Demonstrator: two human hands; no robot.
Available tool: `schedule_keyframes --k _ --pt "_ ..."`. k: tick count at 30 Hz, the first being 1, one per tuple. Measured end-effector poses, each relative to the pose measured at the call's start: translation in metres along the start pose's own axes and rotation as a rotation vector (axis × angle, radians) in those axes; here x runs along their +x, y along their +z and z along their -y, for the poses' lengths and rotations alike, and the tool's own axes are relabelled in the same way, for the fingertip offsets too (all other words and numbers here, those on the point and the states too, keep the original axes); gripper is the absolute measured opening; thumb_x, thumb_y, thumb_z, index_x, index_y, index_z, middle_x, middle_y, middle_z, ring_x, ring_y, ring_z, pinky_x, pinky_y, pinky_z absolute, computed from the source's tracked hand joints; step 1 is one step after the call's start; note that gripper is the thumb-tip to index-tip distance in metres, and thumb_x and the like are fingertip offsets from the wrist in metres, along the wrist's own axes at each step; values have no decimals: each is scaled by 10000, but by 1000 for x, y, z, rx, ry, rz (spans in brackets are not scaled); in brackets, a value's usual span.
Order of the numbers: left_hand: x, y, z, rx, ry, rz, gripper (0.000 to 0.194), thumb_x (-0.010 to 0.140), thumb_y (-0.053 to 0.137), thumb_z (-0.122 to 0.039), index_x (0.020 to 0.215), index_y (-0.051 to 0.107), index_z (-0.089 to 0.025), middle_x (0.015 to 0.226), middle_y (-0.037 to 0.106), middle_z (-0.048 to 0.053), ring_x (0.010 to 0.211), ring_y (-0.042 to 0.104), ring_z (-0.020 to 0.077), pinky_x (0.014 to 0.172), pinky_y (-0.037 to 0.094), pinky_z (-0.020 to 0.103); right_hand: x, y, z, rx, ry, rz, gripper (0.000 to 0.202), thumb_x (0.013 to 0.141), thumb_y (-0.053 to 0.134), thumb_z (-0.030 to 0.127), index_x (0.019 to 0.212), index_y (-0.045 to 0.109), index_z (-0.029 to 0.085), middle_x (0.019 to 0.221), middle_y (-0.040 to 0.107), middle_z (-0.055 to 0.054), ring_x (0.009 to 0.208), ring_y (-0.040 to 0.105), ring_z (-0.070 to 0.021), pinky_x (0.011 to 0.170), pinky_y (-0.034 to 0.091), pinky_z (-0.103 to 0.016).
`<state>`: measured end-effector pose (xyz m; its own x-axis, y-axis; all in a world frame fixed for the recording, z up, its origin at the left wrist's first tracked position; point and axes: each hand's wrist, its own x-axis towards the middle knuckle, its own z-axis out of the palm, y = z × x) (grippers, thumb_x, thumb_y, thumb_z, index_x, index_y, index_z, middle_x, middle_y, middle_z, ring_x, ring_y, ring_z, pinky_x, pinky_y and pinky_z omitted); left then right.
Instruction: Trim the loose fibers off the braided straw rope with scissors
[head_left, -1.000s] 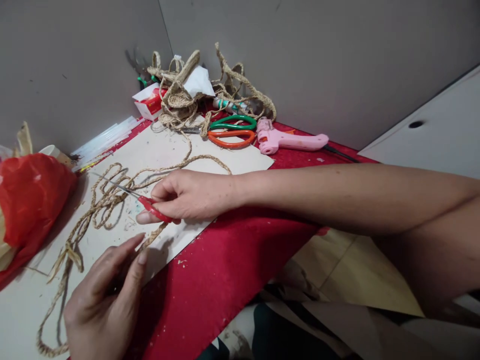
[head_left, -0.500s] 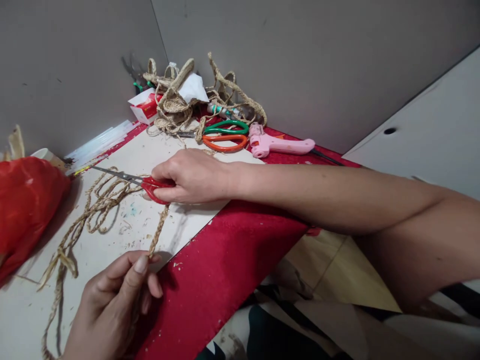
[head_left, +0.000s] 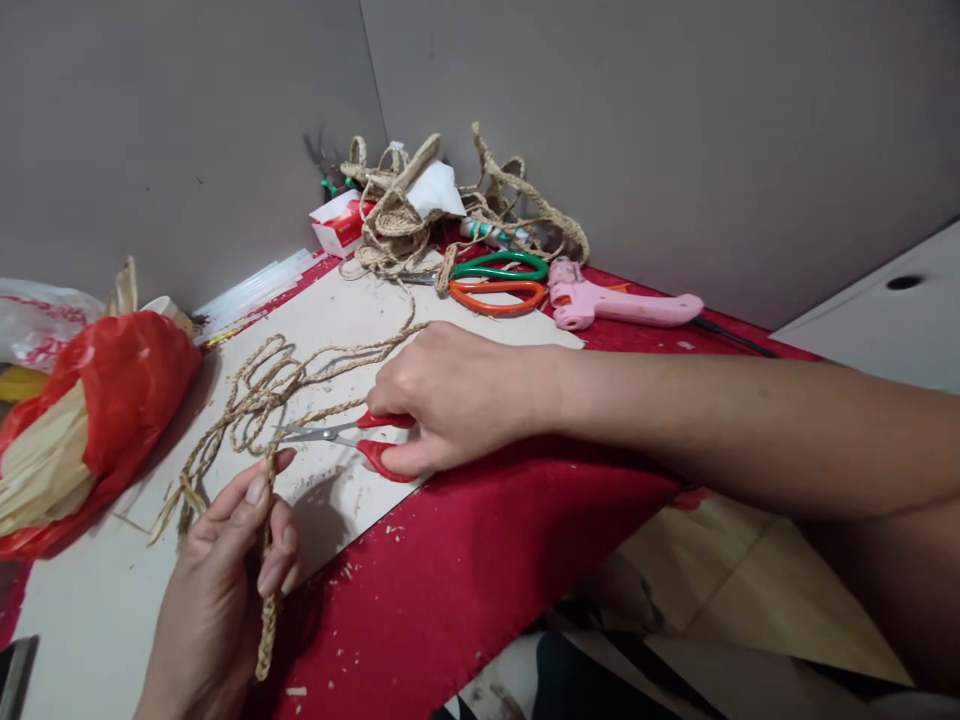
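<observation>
Pinched between the thumb and fingers of my left hand (head_left: 236, 550) is a braided straw cord (head_left: 267, 635), its short end hanging below the fingers. My right hand (head_left: 450, 400) has its fingers through the red handles of small scissors (head_left: 330, 434). The scissor blades are apart, and their tips reach the cord just above my left fingertips. More of the braided cord lies in a loose tangle (head_left: 262, 390) on the white board (head_left: 360, 510), behind the blades. Part of the cord passes behind my right hand and is hidden.
A red plastic bag (head_left: 142, 370) with dry straw stands at the left. Glue sticks (head_left: 259, 290), a small red-white box (head_left: 341, 225), a heap of braided cord (head_left: 405, 215), scissors with green and orange handles (head_left: 499, 280) and a pink glue gun (head_left: 622, 300) line the back by the grey wall (head_left: 637, 130).
The scissors have come down to the cord at my left fingertips, and their blades have opened. A cord end now hangs below my left hand. The view has shifted left.
</observation>
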<state>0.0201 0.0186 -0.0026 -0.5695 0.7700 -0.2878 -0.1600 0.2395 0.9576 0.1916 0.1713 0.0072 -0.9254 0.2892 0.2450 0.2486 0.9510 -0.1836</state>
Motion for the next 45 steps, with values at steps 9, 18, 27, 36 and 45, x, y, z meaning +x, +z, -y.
schedule_keyframes --k 9,18,27,36,45 --pt "-3 1 5 87 72 -53 290 702 746 -372 912 682 -183 473 555 -39 342 336 47 328 270 142 0 0 4 -143 -45 71 381 806 491 461 775 701 146 696 680 -84 599 571 -172 520 192 -277" --pt "-5 5 9 157 76 -120 295 639 786 -399 835 704 -196 487 553 -42 347 374 57 315 288 156 -3 8 6 -67 -111 50 374 800 520 465 759 699 139 668 679 -79 584 567 -159 519 205 -270" --pt "-10 2 8 166 22 -119 332 657 772 -418 896 701 -199 490 550 -30 372 393 80 290 249 160 -3 8 2 -134 -102 13 388 810 502 474 782 707 145 678 675 -81 614 591 -188 528 225 -275" --pt "-5 0 10 158 37 -104 315 644 783 -413 859 706 -196 486 545 -29 361 360 67 297 220 162 -3 12 7 -158 -112 30 387 816 512 471 790 708 138 689 680 -94 625 600 -201 553 272 -285" --pt "-6 -4 10 147 77 -2 163 757 706 -338 823 692 -189 498 513 -39 414 345 59 377 307 150 -2 11 7 -144 -146 40 333 832 521 417 770 704 146 657 677 -80 632 597 -191 530 205 -278"
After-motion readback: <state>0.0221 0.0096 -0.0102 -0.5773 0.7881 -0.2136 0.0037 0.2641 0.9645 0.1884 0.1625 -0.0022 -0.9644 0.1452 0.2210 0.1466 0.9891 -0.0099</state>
